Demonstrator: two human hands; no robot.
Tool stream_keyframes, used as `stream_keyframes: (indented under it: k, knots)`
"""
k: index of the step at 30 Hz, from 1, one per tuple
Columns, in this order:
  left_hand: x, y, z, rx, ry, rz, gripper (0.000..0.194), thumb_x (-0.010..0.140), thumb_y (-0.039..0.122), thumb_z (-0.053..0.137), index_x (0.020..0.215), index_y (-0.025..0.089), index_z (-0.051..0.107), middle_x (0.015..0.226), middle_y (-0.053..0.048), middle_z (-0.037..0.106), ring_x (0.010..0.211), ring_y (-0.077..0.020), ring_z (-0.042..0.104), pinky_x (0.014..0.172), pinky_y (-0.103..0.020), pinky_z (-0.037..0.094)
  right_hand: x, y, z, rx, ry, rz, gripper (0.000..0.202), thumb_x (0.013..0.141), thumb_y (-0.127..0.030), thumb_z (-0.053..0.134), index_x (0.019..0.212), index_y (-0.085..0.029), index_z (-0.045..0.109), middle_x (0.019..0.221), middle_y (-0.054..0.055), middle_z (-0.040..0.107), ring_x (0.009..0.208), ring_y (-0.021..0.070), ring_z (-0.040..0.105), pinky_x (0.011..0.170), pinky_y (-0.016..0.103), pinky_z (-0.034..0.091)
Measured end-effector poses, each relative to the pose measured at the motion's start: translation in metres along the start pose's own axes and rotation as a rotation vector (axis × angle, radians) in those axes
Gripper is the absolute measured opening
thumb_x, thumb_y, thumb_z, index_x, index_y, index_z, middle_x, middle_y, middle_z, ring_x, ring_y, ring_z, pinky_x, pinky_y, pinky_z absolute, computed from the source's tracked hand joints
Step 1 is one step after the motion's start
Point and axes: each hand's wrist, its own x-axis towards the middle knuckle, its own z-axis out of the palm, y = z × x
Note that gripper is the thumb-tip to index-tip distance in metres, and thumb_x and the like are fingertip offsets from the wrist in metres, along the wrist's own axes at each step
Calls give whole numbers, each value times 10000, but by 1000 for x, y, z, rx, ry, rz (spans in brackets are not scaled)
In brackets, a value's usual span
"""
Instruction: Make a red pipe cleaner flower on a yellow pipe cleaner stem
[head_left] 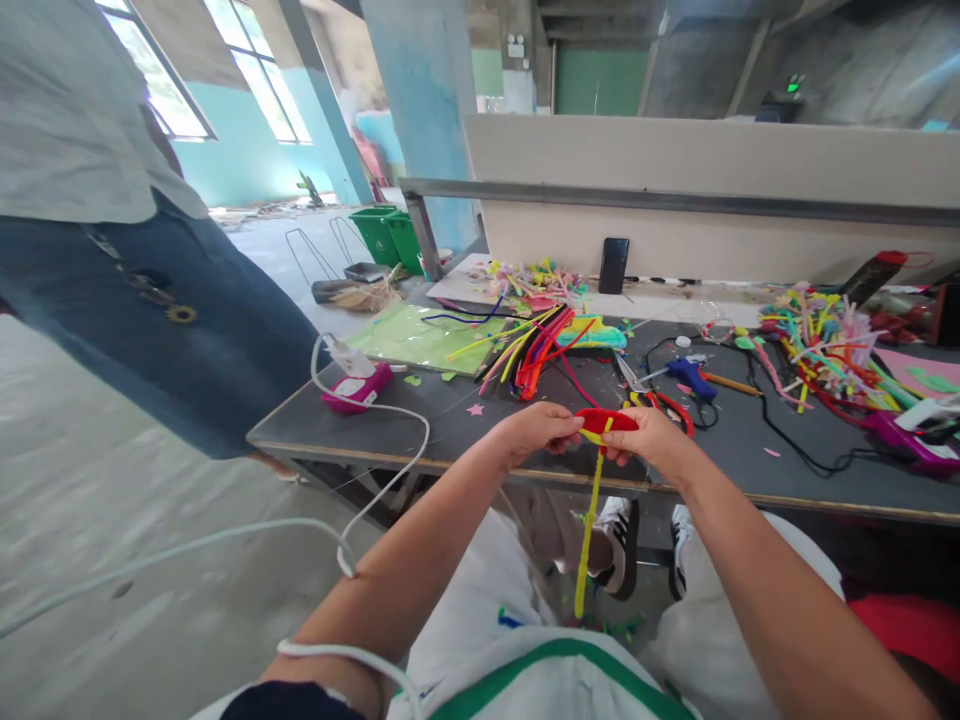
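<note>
Just over the table's front edge, my left hand [549, 428] pinches the left end of a flat red oval piece [598, 419]. Its material is hard to make out. Gripping the right end is my right hand [651, 440], its fingertips closed on it and on a yellow pipe cleaner [589, 535]. The pipe cleaner crosses the red piece and hangs down toward my lap. Orange-handled scissors [679, 412] lie behind my right hand. Beyond both hands is a bundle of colored pipe cleaners [541, 355], mostly red, black and yellow.
A blue glue gun [690, 379] with a black cord lies at the right, near a pile of pipe-cleaner pieces [825, 340]. A purple power strip [358, 387] is at the left, its white cable [409, 480] crossing my left arm. A phone [613, 265] leans at the back. Another person [142, 300] stands left.
</note>
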Motion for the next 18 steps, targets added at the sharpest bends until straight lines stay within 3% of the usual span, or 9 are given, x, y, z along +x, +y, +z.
stream_keyframes:
  k: [5,12,18]
  knots:
    - [12,2,-2,-95,4,139,401,710,485,647,604,103,585,541,-8,543,498,-77,495,527,-214,362,9,-6,-18,84,-60,49,301,641,-341,764,826,-125,663,577,17,659,466,100,566,461,207,442]
    - [46,33,-16,56,-198,76,413,630,452,738,845,133,588,696,-15,633,584,-117,606,555,-228,449,32,-26,-36,37,-107,87,293,611,-331,775,774,-120,654,566,19,657,454,103,568,465,208,448]
    - [85,45,-18,44,-162,61,376,603,421,767,726,122,575,593,-3,594,458,-78,530,460,-193,415,49,-28,-55,158,-169,122,321,724,-400,713,893,-133,654,695,50,693,564,124,636,584,233,510]
